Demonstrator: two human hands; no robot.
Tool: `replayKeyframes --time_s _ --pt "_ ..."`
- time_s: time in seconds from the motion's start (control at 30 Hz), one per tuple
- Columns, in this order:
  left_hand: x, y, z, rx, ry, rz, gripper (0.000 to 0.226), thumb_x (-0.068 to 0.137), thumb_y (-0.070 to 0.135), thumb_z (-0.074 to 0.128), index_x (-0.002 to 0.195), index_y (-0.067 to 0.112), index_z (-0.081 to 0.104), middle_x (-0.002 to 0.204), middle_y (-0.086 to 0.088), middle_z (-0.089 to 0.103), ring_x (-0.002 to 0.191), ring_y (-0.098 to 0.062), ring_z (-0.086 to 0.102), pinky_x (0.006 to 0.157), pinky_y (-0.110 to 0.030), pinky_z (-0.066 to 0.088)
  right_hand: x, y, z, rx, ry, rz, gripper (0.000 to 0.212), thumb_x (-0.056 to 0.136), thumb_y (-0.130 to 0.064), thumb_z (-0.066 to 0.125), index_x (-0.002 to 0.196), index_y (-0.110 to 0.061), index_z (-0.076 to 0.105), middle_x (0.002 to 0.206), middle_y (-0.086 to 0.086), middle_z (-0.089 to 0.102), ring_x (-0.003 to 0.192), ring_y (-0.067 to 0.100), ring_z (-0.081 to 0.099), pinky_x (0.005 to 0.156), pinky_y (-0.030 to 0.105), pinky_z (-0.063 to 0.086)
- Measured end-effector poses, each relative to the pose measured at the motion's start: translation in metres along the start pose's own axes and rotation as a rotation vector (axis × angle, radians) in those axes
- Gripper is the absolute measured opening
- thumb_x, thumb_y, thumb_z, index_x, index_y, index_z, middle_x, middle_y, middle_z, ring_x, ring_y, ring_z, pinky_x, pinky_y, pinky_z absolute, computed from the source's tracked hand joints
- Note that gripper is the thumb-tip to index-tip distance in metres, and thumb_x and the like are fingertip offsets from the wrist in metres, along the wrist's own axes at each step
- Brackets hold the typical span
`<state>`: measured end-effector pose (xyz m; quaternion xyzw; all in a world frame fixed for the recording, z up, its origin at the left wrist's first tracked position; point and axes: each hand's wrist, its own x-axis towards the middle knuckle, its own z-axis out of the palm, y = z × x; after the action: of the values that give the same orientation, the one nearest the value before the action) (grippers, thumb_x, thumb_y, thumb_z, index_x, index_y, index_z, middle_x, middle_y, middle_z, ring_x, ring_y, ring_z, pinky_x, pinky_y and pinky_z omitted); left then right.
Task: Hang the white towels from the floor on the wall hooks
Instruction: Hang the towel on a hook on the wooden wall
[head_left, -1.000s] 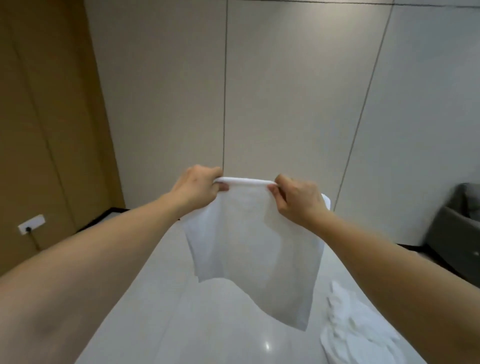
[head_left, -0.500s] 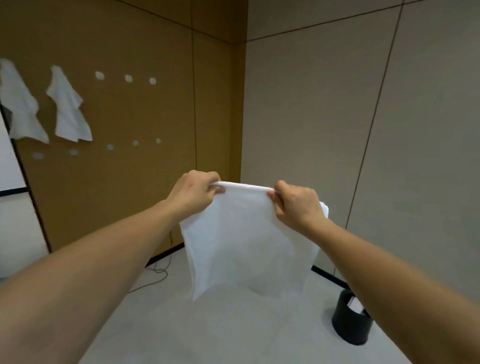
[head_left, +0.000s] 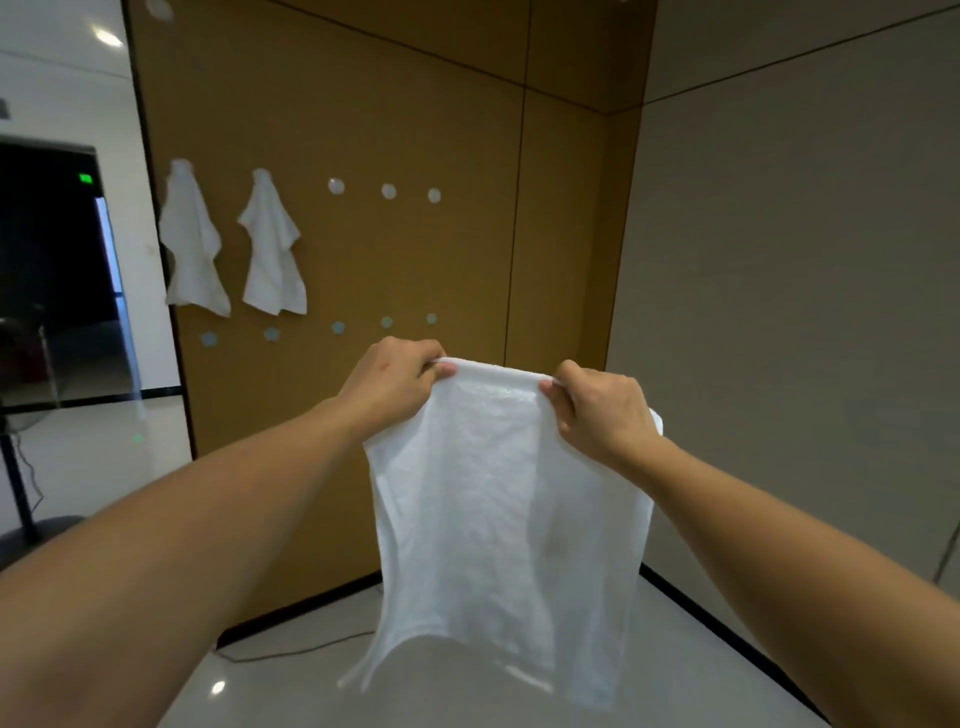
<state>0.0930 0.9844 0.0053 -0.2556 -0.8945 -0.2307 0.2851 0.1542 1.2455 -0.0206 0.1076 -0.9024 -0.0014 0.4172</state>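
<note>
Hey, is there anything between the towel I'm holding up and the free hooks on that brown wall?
Nothing visible. Left hand and right hand grip the held towel by its top edge, in open air before the brown wall. The nearest bare hook sits right of two hung towels.

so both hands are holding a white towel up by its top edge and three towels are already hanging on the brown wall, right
Not quite: only two towels hang on the brown wall, one beside the other, as the head view shows. The rest holds: the left hand and the right hand both grip the white towel by its top edge.
</note>
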Motion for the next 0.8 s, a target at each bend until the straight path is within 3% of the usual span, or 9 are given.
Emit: replayKeyframes --time_s 0.23,0.43,0.67,0.8 --pt "0.112 -0.121 0.021 0.083 0.021 -0.055 0.027 0.094 0.046 0.051 0.081 0.024 0.059 0.071 0.006 0.061 0.073 -0.018 0.057 0.062 -0.033 0.045 0.139 -0.001 0.116 0.021 -0.014 -0.065 0.024 0.1 -0.039 0.041 0.08 -0.023 0.038 0.062 -0.008 0.048 0.05 0.015 0.044 0.044 0.027 0.029" --pt "0.189 -0.2 0.038 0.21 0.069 -0.074 0.024 0.094 0.043 0.052 0.079 0.027 0.061 0.073 0.008 0.061 0.071 -0.018 0.056 0.062 -0.032 0.045 0.233 -0.002 0.208 0.103 0.025 -0.081 0.025 0.098 -0.039 0.043 0.084 -0.021 0.051 0.069 -0.005 0.056 0.057 0.016 0.052 0.052 0.032 0.049" --pt "0.276 -0.274 0.078 0.311 0.221 -0.128 0.021 0.095 0.034 0.054 0.081 0.023 0.066 0.072 0.009 0.053 0.072 -0.016 0.052 0.063 -0.029 0.036 0.334 0.015 0.315 0.225 0.133 -0.188 0.024 0.097 -0.034 0.048 0.083 -0.015 0.053 0.069 -0.001 0.058 0.058 0.022 0.053 0.051 0.033 0.045" --pt "0.325 -0.308 0.096 0.367 0.325 -0.127 0.022 0.096 0.032 0.053 0.079 0.023 0.064 0.069 0.011 0.053 0.067 -0.013 0.052 0.056 -0.024 0.03 0.395 0.035 0.37 0.242 0.162 -0.234 0.031 0.099 -0.038 0.045 0.083 -0.013 0.054 0.072 0.002 0.06 0.062 0.024 0.056 0.055 0.038 0.048"
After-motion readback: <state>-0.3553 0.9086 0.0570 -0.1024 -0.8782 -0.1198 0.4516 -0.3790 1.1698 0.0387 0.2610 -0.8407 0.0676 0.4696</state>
